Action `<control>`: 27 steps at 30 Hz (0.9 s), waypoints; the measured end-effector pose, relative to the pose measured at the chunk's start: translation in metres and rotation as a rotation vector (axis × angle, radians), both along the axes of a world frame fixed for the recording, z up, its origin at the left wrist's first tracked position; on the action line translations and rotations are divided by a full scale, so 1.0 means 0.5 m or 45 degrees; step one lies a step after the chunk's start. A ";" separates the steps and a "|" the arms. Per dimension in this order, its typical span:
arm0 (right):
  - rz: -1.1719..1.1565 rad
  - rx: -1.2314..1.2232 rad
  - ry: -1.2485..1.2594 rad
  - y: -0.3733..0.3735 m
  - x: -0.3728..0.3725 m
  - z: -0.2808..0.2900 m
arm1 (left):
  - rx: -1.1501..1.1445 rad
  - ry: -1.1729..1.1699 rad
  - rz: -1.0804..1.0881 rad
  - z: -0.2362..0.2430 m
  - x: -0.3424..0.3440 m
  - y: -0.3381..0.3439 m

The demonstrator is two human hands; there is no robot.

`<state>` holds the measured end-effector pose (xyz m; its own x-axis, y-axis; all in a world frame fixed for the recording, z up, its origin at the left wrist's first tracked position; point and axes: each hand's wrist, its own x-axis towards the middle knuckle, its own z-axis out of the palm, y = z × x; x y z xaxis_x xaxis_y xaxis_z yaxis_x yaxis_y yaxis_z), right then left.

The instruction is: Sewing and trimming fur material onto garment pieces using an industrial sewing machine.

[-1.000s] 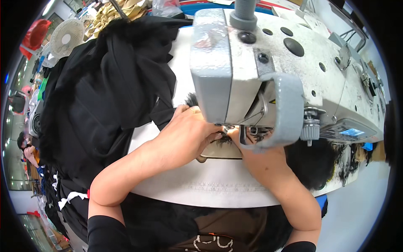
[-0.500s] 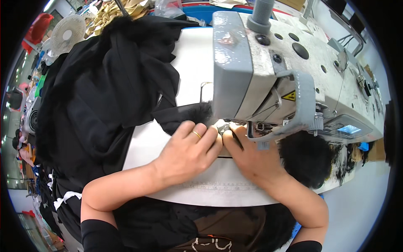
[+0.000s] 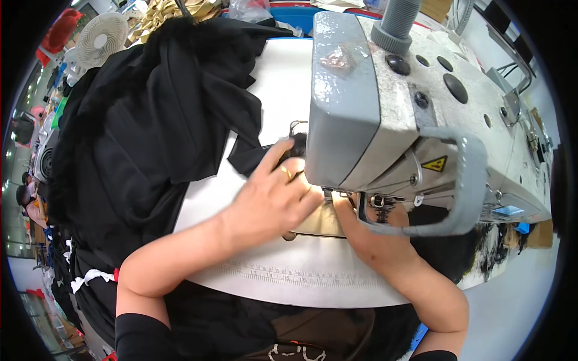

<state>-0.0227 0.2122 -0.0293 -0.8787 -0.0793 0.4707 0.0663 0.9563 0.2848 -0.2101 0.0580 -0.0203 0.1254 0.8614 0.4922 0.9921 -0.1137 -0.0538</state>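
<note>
My left hand (image 3: pixel 274 201), a gold ring on one finger, is over the lit plate left of the needle area of a sewing machine (image 3: pixel 343 114). Its fingers are bent and apart, the uppermost reaching to a bit of black fur (image 3: pixel 296 146). My right hand (image 3: pixel 376 237) rests on the right of the presser foot (image 3: pixel 329 194); the grey guard and machine head cover its fingers, so its grip is hidden. A large black garment (image 3: pixel 162 114) with a furry edge lies heaped on the left, a flap of it running towards my left hand.
The white machine table (image 3: pixel 265 265) has a printed ruler along its near edge. Black fur (image 3: pixel 442 243) lies right of my right hand. Dark cloth (image 3: pixel 241 328) hangs below the table's near edge. A white fan (image 3: pixel 101 39) stands at the far left.
My left hand has spread its fingers and reached up towards the fur, away from the right hand. The lit plate by the presser foot is more exposed. The whole view has shifted slightly.
</note>
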 end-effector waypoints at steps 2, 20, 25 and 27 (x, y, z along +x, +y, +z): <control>0.002 -0.208 -0.071 0.003 0.003 0.003 | -0.005 0.023 -0.007 -0.002 -0.007 0.005; 0.042 -0.363 -0.302 0.021 0.016 0.031 | -0.022 0.075 -0.110 -0.010 -0.019 -0.013; 0.033 -0.554 -0.293 0.023 0.027 0.011 | 0.169 -0.010 -0.226 -0.023 -0.030 -0.007; 0.020 -0.676 -0.315 0.021 0.028 0.014 | 0.101 0.004 -0.232 -0.018 -0.032 -0.008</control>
